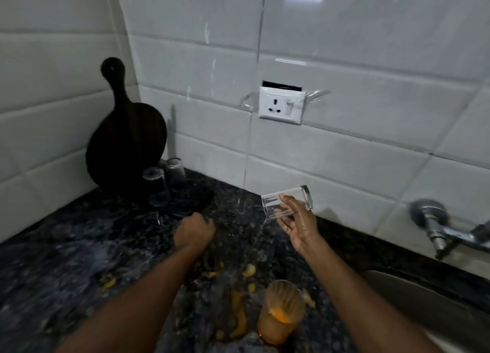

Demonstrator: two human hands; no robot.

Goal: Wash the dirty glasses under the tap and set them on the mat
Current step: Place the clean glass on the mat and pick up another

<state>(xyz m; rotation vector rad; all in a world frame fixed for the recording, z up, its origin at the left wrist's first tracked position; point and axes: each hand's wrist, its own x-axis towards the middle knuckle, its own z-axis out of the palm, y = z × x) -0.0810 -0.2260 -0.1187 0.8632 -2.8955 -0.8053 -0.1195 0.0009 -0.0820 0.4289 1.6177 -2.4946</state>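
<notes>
My right hand (298, 226) holds a clear washed glass (286, 202) on its side above the counter, mouth tipped down to the left, and water runs out of it. My left hand (195, 230) hangs over the counter with fingers curled and nothing in it. Two clear glasses (156, 187) (175, 171) stand upside down on a dark mat (191, 199) at the back left. A dirty glass (281, 310) with orange residue stands near the front edge. The tap (437, 229) juts from the wall at right.
A dark round wooden board (126, 138) leans in the tiled corner behind the mat. Orange spills (238, 315) lie on the dark granite counter. A wall socket (281, 105) sits above. The steel sink rim (413, 286) shows at lower right.
</notes>
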